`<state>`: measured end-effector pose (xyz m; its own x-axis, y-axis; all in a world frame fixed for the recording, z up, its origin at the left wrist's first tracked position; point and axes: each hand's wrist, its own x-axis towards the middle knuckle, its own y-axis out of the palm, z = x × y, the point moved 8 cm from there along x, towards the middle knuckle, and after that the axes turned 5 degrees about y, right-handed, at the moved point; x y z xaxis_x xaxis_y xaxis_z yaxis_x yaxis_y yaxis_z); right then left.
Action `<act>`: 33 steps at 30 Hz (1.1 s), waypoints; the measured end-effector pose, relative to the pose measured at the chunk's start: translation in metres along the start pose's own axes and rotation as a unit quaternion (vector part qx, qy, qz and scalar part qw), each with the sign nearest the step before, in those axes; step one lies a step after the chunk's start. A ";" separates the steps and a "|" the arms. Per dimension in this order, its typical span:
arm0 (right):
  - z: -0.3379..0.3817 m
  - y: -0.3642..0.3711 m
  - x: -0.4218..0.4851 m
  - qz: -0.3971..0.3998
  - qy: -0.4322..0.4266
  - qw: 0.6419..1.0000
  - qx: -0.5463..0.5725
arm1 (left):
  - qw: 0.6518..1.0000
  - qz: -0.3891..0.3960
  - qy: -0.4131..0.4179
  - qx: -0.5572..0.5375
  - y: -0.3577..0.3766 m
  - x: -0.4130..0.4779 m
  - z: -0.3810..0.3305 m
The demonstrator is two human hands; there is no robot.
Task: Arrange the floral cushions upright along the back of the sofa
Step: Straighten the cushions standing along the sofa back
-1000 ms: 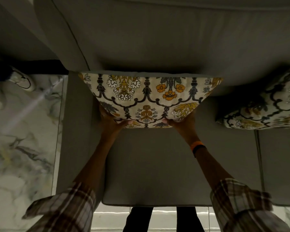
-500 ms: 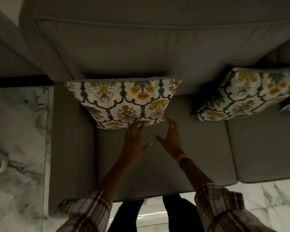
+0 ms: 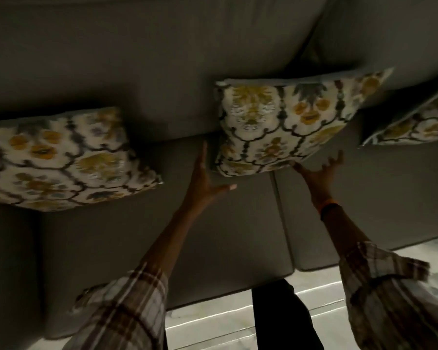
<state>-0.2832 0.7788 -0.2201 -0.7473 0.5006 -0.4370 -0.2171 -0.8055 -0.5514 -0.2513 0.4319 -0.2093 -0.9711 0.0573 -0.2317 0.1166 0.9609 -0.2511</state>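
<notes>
Head camera view, looking down on a grey fabric sofa (image 3: pixel 137 236) in dim light, with some motion blur. Two arms in plaid shirt sleeves (image 3: pixel 127 309) reach forward over the seat. Directly ahead of both hands, a square cream cushion with yellow flowers and dark scrolling lines (image 3: pixel 286 122) leans upright against the sofa's back. The left hand (image 3: pixel 200 183) is open, fingers straight and thumb spread, its fingertips just beside the cushion's lower left edge; whether they touch it cannot be told. The right hand (image 3: pixel 316 173), with an orange band at the wrist (image 3: pixel 328 207), is also open with fingers splayed, just below the cushion's lower right corner and apparently touching it. Neither hand grips anything. Far to the left of the left hand, a second matching floral cushion (image 3: pixel 58 157) lies tilted back against the sofa's back. Beyond the right hand, at the frame's edge, a third matching floral cushion (image 3: pixel 415 122) leans against the back, partly cut off. Pale marble floor (image 3: pixel 213 327) shows beneath the forearms.
</notes>
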 end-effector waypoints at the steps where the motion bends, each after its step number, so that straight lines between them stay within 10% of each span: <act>1: 0.012 -0.008 0.022 0.029 -0.032 0.999 -0.008 | 1.000 -0.015 0.002 -0.026 0.016 0.020 -0.004; 7: 0.072 0.000 0.090 0.215 -0.174 0.961 0.000 | 0.989 -0.105 -0.025 -0.102 0.070 0.077 -0.008; 23: 0.016 -0.044 0.117 0.201 -0.152 0.968 -0.018 | 0.943 -0.246 -0.209 -0.079 0.134 0.030 0.012; 26: -0.022 -0.099 0.149 0.146 -0.103 0.984 -0.016 | 0.955 -0.117 -0.272 -0.019 0.220 0.014 0.003; 33: -0.073 -0.279 0.273 -0.063 0.004 0.996 0.058 | 0.995 0.077 -0.064 0.018 0.406 0.132 -0.089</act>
<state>-0.3807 1.1628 -0.2373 -0.7045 0.6021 -0.3757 -0.3800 -0.7672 -0.5168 -0.3502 0.8539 -0.2582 -0.9065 0.1660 -0.3881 0.2717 0.9332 -0.2354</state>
